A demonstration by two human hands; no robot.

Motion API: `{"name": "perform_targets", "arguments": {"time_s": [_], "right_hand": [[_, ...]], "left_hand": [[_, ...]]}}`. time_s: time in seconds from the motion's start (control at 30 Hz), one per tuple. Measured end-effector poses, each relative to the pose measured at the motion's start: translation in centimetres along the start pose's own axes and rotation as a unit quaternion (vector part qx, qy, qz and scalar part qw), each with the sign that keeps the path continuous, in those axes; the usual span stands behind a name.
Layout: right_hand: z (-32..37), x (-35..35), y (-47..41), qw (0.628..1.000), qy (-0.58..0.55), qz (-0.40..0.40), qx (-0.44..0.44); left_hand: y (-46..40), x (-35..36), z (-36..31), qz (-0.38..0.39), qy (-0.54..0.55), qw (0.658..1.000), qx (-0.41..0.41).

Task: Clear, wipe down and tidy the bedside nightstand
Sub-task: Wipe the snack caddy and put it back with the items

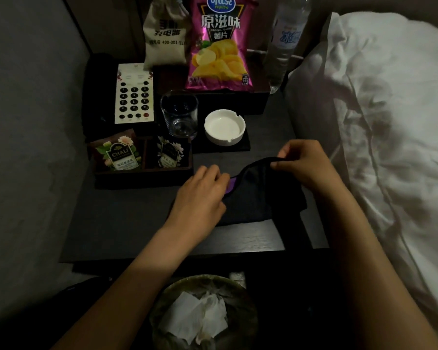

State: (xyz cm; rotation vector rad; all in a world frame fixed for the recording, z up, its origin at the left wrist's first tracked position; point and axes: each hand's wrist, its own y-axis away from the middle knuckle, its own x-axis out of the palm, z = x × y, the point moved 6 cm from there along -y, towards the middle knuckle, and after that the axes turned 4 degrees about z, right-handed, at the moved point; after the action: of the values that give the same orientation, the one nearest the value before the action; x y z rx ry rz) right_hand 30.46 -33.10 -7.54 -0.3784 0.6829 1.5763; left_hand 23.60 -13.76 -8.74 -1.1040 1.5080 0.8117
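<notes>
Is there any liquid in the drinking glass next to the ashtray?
No, the clear drinking glass stands upright and looks empty to its base, just left of the white ashtray on the nightstand.

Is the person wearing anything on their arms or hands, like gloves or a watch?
No. Both forearms are bare, with no sleeves in view. The left hand and right hand have no gloves, and no watch, bracelet or ring shows in the dim light.

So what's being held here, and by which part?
A dark cloth on the nightstand: right hand pinches its raised top edge, left hand grips its left edge.
</notes>
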Motion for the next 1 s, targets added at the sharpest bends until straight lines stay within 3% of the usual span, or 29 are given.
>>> {"name": "perform_targets", "arguments": {"time_s": [0.2,0.37,0.5,0.7,0.77,0.83,1.0], "right_hand": [[0.3,-0.3,0.7,0.98,-0.187,0.074,0.01],[0.0,-1.0,1.2,0.965,-0.212,0.146,0.041],[-0.2,-1.2,2.3,0.949,-0.177,0.261,0.029],[-0.4,-0.8,3.3,0.922,-0.078,0.38,-0.004],[-0.5,-0.4,3.0,0.92,-0.062,0.386,-0.002],[-0.5,-0.2,2.3,0.932,-0.062,0.357,-0.002],[0.0,0.3,0.4,0.973,-0.017,0.228,-0.043]], "left_hand": [[0.4,-2.2,0.6,-0.094,0.107,0.99,-0.012],[0.3,-3.3,2.0,-0.126,0.237,0.962,-0.041],[0.0,-2.5,2.6,-0.007,0.483,0.874,-0.055],[1.6,-0.8,2.8,0.261,0.525,0.81,-0.017],[2.6,-0.1,3.3,0.339,0.497,0.798,-0.016],[3.2,0.4,4.2,0.356,0.483,0.799,-0.03],[2.4,0.4,6.8,0.214,0.468,0.85,-0.114]]}}
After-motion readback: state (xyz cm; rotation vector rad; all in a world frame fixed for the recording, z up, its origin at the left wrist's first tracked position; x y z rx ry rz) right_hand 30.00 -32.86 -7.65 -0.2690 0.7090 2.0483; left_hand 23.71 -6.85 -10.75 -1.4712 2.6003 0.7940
